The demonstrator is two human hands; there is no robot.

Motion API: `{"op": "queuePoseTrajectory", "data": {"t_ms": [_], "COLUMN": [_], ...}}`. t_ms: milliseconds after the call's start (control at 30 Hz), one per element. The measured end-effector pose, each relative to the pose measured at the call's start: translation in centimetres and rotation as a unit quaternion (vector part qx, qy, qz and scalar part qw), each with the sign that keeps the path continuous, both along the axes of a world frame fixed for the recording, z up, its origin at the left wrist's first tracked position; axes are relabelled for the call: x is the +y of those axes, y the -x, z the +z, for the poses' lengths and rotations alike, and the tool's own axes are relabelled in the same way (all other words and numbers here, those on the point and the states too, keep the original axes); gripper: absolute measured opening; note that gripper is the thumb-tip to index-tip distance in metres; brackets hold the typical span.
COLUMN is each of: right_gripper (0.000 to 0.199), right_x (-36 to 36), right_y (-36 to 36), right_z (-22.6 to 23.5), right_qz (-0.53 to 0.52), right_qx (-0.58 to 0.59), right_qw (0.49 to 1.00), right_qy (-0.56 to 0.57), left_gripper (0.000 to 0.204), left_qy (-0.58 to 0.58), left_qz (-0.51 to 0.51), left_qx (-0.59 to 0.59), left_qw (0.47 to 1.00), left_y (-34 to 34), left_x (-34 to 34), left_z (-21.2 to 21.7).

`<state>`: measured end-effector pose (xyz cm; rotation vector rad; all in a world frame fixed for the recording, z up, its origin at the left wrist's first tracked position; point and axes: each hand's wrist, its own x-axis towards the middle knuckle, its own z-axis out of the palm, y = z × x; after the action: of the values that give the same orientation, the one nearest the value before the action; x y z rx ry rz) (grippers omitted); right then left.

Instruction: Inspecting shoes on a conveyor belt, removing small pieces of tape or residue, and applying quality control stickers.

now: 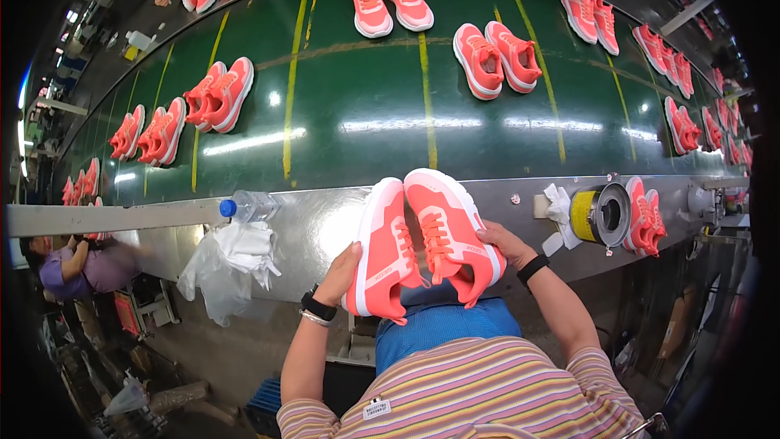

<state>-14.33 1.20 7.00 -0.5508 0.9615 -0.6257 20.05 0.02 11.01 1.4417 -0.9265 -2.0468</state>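
Observation:
I hold a pair of coral-pink sneakers side by side over my lap, toes pointing away from me. My left hand (340,274) grips the outer side of the left sneaker (383,250), whose white sole edge shows. My right hand (505,242) grips the outer side of the right sneaker (448,232), laces facing up. Both shoes hover at the near metal edge (325,223) of a green conveyor belt (357,114). A dark band sits on each wrist.
Several more pairs of pink sneakers ride the belt, such as one pair (496,57) and another (218,96). A water bottle (248,206), white cloth and plastic bag (229,264) and a yellow tape roll (597,214) sit on the metal edge. Another person (81,264) works at left.

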Motion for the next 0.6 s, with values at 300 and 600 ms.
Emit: {"op": "queuePoseTrajectory", "data": {"t_ms": [300,600], "right_gripper": [0.049,0.045], "right_x": [-0.2,0.2], "right_y": [-0.4,-0.6], "right_z": [-0.3,-2.2], "right_qz": [-0.002,-0.004], "right_qx": [0.013,0.023], "right_qw": [1.000,1.000], "right_qy": [-0.011,0.018], "left_gripper": [0.054,0.054], "left_qy": [-0.028,0.008], "left_qz": [-0.017,0.015], "left_qx": [-0.024,-0.054], "left_qw": [0.999,0.998], "left_y": [-0.4,-0.6], "left_x": [-1.1,-0.4], "left_z": [1.2,-0.2]}}
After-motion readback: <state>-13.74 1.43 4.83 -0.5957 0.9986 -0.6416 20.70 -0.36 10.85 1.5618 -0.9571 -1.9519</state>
